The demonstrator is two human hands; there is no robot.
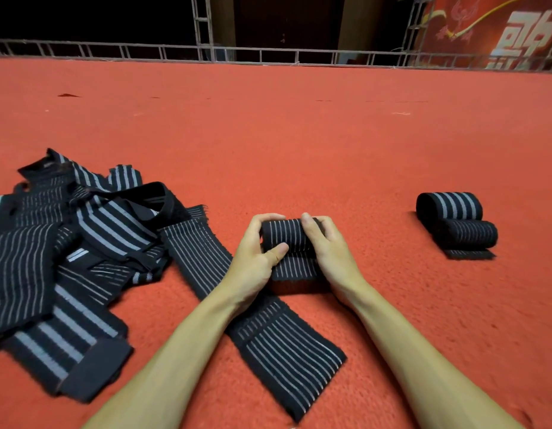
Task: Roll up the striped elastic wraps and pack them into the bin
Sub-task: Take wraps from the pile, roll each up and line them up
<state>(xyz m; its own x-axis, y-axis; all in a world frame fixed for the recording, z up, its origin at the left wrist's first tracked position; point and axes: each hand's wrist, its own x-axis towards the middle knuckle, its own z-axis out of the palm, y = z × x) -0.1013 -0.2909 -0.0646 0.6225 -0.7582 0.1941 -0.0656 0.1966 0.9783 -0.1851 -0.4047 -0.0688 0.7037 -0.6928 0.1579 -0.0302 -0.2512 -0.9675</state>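
Across the red carpet, heaped loose at nine o'clock, the unrolled wraps, seemingly kept within reach; parked at three o'clock, two finished rolls, probably awaiting a bin nowhere in view. Dead centre, a half-wound roll, short tail laid flat toward six o'clock for even winding. Clamped on its ends: left hand, thumb pressing the front, and right hand, fingers curled over the top.

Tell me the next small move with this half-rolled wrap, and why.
Probably turn the black white-striped elastic roll toward you over its short flat tail: left hand and right hand both grip the roll, and that tail is not yet wound in.
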